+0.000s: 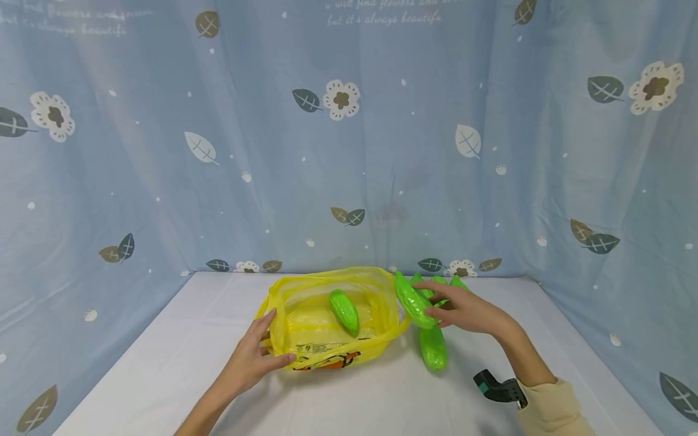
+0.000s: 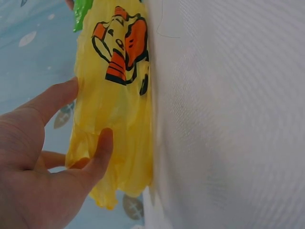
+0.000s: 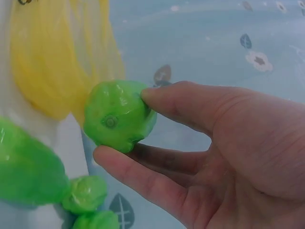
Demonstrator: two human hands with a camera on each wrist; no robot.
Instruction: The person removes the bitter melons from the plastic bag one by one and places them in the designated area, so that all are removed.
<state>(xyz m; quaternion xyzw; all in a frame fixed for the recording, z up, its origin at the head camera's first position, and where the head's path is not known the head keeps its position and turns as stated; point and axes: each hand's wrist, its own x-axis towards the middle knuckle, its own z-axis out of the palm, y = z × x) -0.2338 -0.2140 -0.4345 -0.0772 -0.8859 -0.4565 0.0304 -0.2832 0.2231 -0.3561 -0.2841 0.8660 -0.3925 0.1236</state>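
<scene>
A yellow plastic bag (image 1: 332,360) lies with its mouth spread on the white table, and one green cucumber-like vegetable (image 1: 344,312) is inside. At the bag's left side, my left hand (image 1: 253,351) holds it, thumb on the front face and other fingers partly hidden by the plastic. My right hand (image 1: 469,307) pinches another shiny green cucumber-like vegetable (image 3: 116,114) between thumb and fingers, beside the bag's right rim. Below it on the table lies a similar vegetable (image 1: 433,349). Several more green tips (image 1: 458,283) show behind the right hand, partly covered by it.
A blue curtain (image 1: 382,151) with printed leaves and flowers hangs behind and at both sides of the white table (image 1: 349,406). On the right forearm sits a black strap-like device (image 1: 498,387). An orange and black print (image 2: 124,47) marks the bag's front.
</scene>
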